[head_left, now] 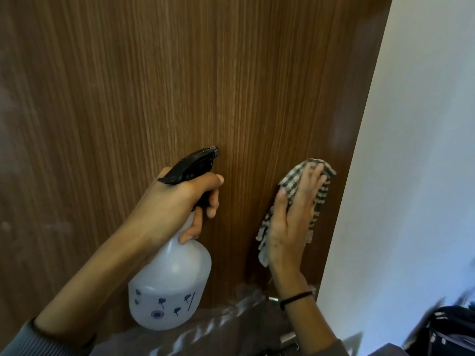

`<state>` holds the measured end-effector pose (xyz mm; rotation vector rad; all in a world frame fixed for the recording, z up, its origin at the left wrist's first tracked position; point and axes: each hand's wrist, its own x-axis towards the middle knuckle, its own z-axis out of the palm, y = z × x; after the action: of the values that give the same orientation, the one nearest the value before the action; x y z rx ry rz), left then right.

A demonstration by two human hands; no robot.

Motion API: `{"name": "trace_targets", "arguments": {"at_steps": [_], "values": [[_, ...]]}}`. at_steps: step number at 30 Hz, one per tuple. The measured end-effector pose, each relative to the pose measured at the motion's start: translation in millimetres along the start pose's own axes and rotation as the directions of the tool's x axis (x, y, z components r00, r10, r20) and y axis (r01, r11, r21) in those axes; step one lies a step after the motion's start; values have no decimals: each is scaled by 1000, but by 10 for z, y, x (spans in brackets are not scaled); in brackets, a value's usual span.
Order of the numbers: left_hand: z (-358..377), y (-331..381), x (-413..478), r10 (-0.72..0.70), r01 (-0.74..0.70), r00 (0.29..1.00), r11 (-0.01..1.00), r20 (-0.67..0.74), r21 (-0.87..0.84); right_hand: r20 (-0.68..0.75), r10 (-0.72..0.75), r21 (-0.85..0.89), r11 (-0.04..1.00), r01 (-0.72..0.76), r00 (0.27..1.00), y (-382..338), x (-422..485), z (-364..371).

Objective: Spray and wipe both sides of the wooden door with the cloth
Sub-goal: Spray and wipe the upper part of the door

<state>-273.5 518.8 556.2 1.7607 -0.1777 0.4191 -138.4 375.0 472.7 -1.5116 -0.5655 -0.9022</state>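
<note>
The wooden door (154, 86) fills the left and centre of the frame. It is brown with a fine vertical grain, and its right edge slants from the upper right down to the lower centre. Faint pale smears are seen at its far left and near its right edge.

A spray bottle (169, 286) is held low in the centre by the left grip (177, 201), a bare hand. The fingers are curled round the bottle's neck under the black trigger head, and one finger is stretched forward below the nozzle. The bottle is translucent white with small blue marks printed low on its body. Its nozzle is turned towards the door and lies close to the surface.

To the right of the bottle, a cloth (295, 181) is pressed flat against the door by the right grip (293, 227), whose fingers are laid out straight. The cloth is checked in dark grey and white and is crumpled. It shows above the fingertips and along both sides of the hand.

A black band (295, 298) is worn on the right wrist. A pale wall (424, 150) takes up the right of the frame.
</note>
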Motion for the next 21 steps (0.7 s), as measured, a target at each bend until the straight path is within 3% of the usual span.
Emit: {"name": "trace_targets", "arguments": {"at_steps": [4, 6, 9, 11, 13, 14, 15, 19, 21], "values": [[97, 140, -129, 52, -50, 998, 998, -29, 40, 277, -320, -93, 930, 356, 906, 100, -78, -89], [91, 184, -139, 40, -38, 999, 997, -28, 69, 230, -293, -49, 949, 311, 928, 137, 98, -135], [89, 216, -155, 22, -19, 999, 996, -31, 82, 29, -57, 25, 998, 57, 998, -146, 341, -31], [77, 218, -165, 14, -13, 1000, 999, -27, 49, 87, -173, -52, 983, 178, 981, -385, 321, 77], [67, 203, -175, 1, -1, 1000, 1000, -4, -9, 293, -433, -106, 871, 479, 852, -415, 258, 85], [58, 193, -179, -3, 3, 1000, 999, 4, -39, 368, -508, -103, 810, 577, 779, -376, 304, 41], [37, 188, -176, -6, 6, 1000, 998, 6, -58, 386, -534, -91, 789, 607, 752, -336, 388, -1], [-113, 187, -159, -8, 12, 998, 997, 55, -71, 112, -285, -40, 956, 291, 952, -493, 593, 84], [-186, 222, -148, 2, 3, 997, 998, 72, -62, 81, -248, -80, 964, 255, 965, -713, 505, 212]]}}
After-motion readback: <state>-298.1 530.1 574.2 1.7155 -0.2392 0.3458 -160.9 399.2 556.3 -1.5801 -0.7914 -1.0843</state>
